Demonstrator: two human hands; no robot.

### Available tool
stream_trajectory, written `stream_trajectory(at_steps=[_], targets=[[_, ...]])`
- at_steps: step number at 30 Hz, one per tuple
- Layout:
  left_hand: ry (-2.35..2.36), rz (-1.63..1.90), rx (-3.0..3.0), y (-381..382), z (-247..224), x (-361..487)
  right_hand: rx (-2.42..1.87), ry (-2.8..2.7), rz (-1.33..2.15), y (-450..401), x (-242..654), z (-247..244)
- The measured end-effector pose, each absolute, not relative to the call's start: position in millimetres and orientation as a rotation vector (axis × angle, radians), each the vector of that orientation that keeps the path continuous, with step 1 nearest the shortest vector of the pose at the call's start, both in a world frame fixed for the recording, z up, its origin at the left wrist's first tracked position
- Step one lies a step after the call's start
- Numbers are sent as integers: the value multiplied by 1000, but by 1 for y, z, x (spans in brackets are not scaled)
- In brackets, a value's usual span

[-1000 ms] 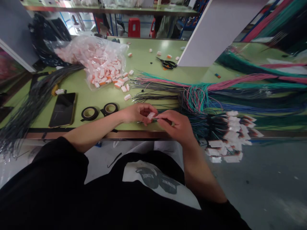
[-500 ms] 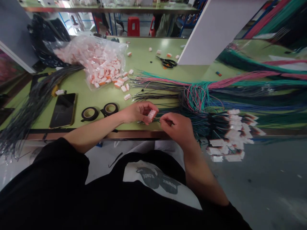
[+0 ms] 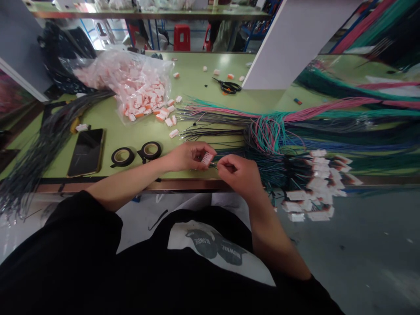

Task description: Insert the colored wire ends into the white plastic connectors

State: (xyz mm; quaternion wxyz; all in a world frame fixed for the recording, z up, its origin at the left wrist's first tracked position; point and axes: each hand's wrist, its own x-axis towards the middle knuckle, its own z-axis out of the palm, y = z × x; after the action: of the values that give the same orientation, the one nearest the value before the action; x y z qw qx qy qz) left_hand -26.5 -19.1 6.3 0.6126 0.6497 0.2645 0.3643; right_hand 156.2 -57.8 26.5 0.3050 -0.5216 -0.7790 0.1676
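Near the table's front edge, my left hand (image 3: pixel 189 156) pinches a white-and-orange connector housing (image 3: pixel 207 158) between thumb and fingers, its row of slots facing me. My right hand (image 3: pixel 241 173) is closed just to the right of it, with a thin wire (image 3: pixel 214 164) between its fingertips, the end pointing at the housing. Whether the wire tip touches the housing I cannot tell. Behind my hands lie bundled wires (image 3: pixel 216 114) in pink, green, grey and black with bare ends to the left. Finished-looking white connectors (image 3: pixel 323 175) on wires hang at the table edge on the right.
A clear plastic bag (image 3: pixel 124 78) spills many housings onto the green table (image 3: pixel 190 83). Two black tape rolls (image 3: pixel 122 156) and a phone (image 3: pixel 86 152) lie left. Black scissors (image 3: pixel 229 86) rest at the back beside a white post (image 3: pixel 285 43). Grey wires (image 3: pixel 42 140) droop off the left side.
My right hand has moved slightly left, bringing the wire closer to the housing. My left hand has barely shifted and keeps its grip.
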Motion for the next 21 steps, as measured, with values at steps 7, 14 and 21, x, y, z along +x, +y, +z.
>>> stream_trajectory(at_steps=[7, 14, 21], targets=[[610, 861, 1459, -18, 2, -25, -1327, -2017, 561, -57, 153, 22], [688, 878, 1633, -22, 7, -27, -1259, -1950, 730, -55, 154, 17], [822, 895, 1744, -30, 7, -24, -1283, -1945, 676, -57, 147, 7]])
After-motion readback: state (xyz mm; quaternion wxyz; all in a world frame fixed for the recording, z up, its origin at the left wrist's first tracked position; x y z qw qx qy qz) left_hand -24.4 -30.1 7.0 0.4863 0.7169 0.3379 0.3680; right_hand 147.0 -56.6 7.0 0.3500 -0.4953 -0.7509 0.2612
